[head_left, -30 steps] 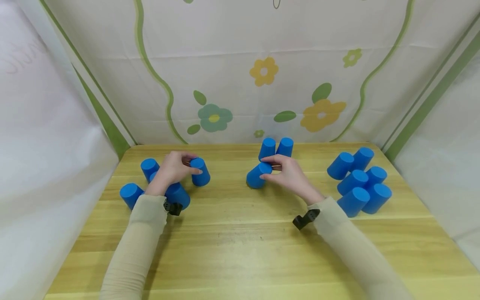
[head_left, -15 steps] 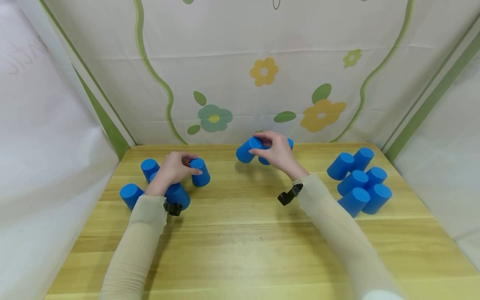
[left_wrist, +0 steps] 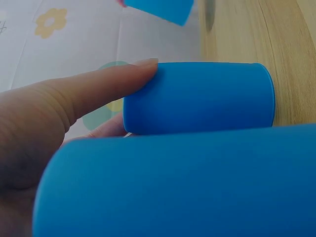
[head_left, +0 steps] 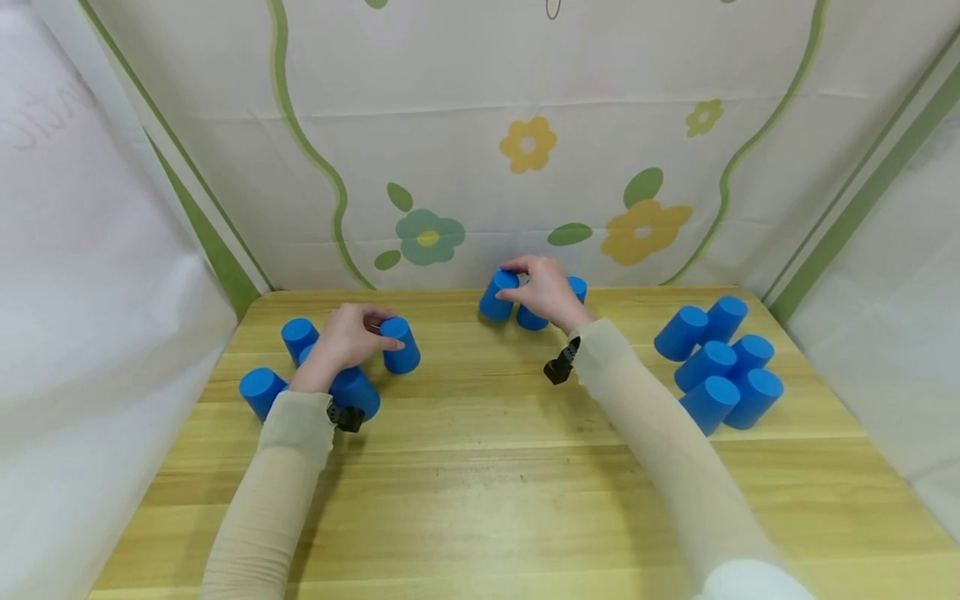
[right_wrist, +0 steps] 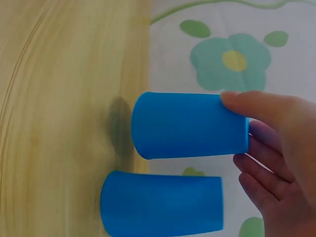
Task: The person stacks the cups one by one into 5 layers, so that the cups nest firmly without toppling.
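Observation:
My left hand point(head_left: 347, 340) pinches the top of an upside-down blue cup point(head_left: 402, 350) standing on the table; in the left wrist view the thumb lies along that cup's point(left_wrist: 212, 96) closed end. Another blue cup point(left_wrist: 182, 190) fills the front of that view. At the back of the table, my right hand point(head_left: 546, 290) grips a blue cup point(head_left: 495, 300), also mouth down, by its top. Its mouth seems just above the wood, with a shadow beside it in the right wrist view. A second cup point(right_wrist: 163, 203) stands next to it, and a third point(head_left: 577, 288) is partly hidden behind the hand.
Several upside-down blue cups point(head_left: 707, 363) stand in a cluster on the right side of the wooden table point(head_left: 480, 500). More cups point(head_left: 262, 390) stand around and under my left wrist. A white flowered cloth point(head_left: 450, 150) hangs behind the table's back edge.
My right hand has lifted its cup from mid-table, carried it back and slightly left, and lowered it beside the two rear cups. My left hand has stayed in place on its cup.

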Available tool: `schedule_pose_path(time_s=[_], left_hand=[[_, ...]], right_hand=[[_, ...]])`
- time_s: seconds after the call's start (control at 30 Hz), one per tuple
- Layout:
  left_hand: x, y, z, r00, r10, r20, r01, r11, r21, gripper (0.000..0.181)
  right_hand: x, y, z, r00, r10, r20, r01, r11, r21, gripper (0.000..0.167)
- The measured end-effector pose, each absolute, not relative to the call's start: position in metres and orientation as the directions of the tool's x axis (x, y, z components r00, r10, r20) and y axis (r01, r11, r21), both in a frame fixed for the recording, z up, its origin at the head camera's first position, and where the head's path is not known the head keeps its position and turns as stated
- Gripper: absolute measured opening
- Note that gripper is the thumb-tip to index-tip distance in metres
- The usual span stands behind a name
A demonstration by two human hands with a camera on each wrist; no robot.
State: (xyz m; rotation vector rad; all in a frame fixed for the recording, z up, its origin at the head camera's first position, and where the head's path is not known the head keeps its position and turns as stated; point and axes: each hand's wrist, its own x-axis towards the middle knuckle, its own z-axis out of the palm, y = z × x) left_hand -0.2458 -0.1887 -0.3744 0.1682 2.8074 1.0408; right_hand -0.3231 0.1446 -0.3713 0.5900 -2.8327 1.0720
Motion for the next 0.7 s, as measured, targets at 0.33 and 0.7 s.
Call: schedule_pose_path(time_s=[0.33, 0.7], left_hand=[[-0.245, -0.188, -0.375, -0.984, 0.147, -0.096, 0.049, 0.753, 0.656, 0.057], [-0.247, -0.178, -0.369, -0.985, 0.165, -0.039, 0.097, 0.736, 0.670, 0.055]], right_hand=[[-0.327, 0.146, -0.381, -0.926, -0.366, 0.093, -0.347, 0.730, -0.589, 0.052], [-0.331, 0.143, -0.387, -0.929, -0.360, 0.082, -0.336, 0.730, -0.595, 0.052]])
